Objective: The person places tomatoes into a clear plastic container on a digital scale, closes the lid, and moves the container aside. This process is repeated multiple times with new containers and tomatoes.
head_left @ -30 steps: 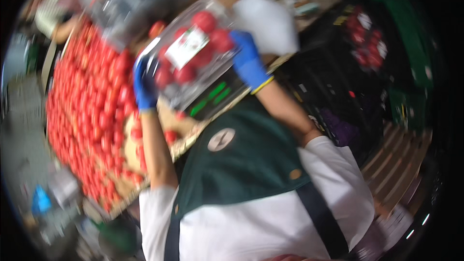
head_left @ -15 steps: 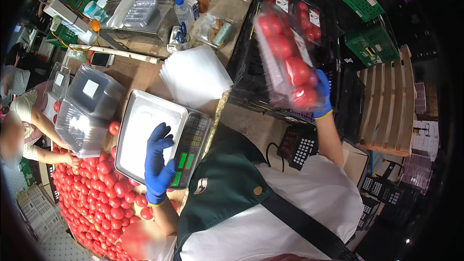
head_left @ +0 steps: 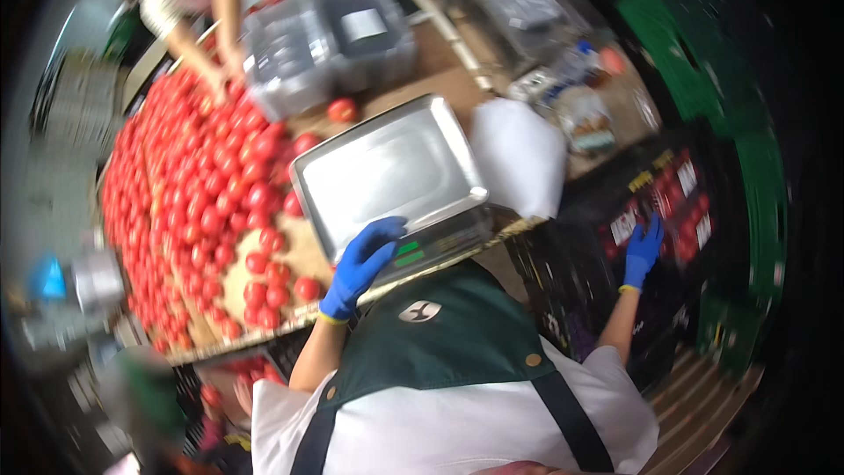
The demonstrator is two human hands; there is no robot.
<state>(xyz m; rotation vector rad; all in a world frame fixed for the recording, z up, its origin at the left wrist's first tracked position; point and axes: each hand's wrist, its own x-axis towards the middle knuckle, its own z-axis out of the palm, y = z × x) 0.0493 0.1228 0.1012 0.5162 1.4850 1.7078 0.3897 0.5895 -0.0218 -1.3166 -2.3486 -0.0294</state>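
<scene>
Between packs, by the look of it — a judgement only. Left hand [head_left: 359, 268], blue-gloved, fingers loosely curled and resting on the near edge of the scale [head_left: 422, 251], gripping nothing. Right hand [head_left: 643, 251], also gloved, spread open and flat against packed tomato trays [head_left: 681, 211] down in a black crate [head_left: 580, 290], clamped on nothing that can be made out. Just beyond the left fingertips, the steel weighing pan [head_left: 391, 167] — bare, long axis running from near left to far right, slightly skewed to the table edge. Probably next: release of the packed tray, then an empty tray onto the pan, square to it. Left of the left hand, loose tomatoes [head_left: 202, 202] heaped wide. Farther off past the pan, clear plastic tubs [head_left: 330, 48] and another person's arms [head_left: 207, 35] among the tomatoes.
</scene>
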